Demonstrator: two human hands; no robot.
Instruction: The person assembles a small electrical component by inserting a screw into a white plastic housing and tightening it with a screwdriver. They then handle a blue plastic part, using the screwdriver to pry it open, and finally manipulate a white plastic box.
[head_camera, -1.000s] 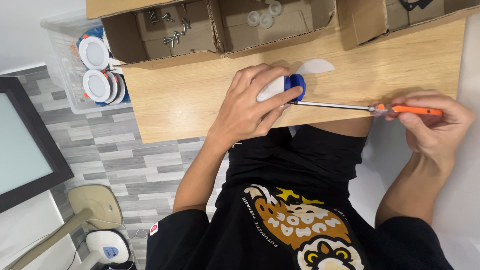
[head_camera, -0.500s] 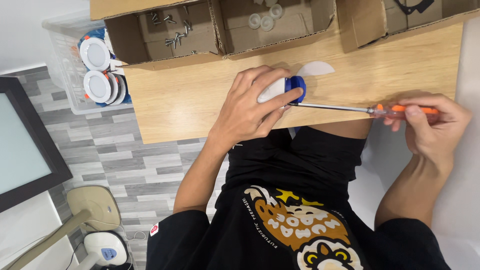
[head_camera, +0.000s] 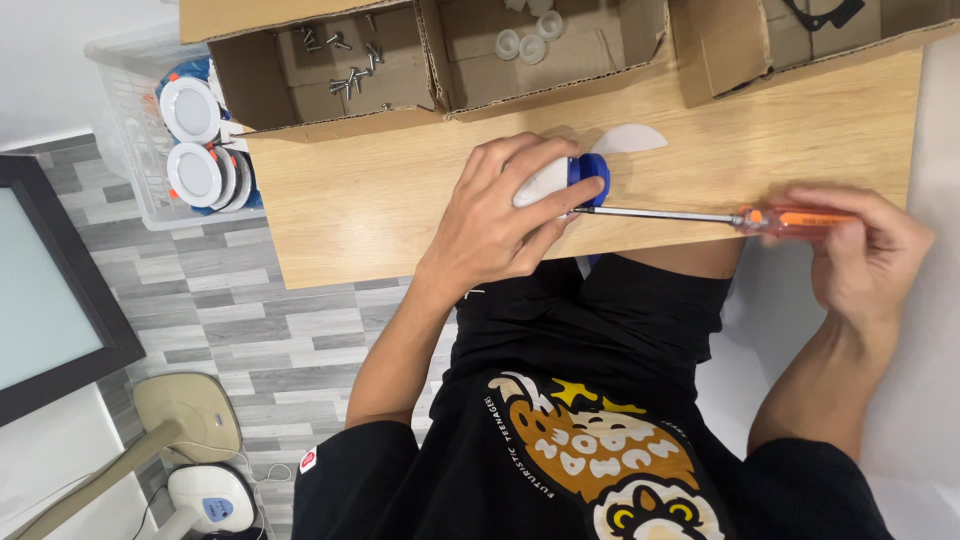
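Observation:
My left hand (head_camera: 505, 215) grips a small white and blue round fitting (head_camera: 568, 180) on the wooden table (head_camera: 380, 200). My right hand (head_camera: 858, 255) is closed around the orange handle of a screwdriver (head_camera: 790, 217). Its long metal shaft runs left and its tip meets the fitting's edge beside my left fingers. A thin white disc (head_camera: 628, 139) lies flat on the table just behind the fitting.
Open cardboard boxes line the table's far side: one with loose screws (head_camera: 345, 55), one with white round parts (head_camera: 525, 40), one with a black part (head_camera: 815, 12). A clear bin (head_camera: 135, 180) of round white lamps (head_camera: 190, 110) stands at left. A dark screen (head_camera: 45, 290) and desk lamp base (head_camera: 190, 415) sit lower left.
My right hand has shifted its fingers a little on the screwdriver handle, covering more of it. The left hand and the fitting have stayed in place.

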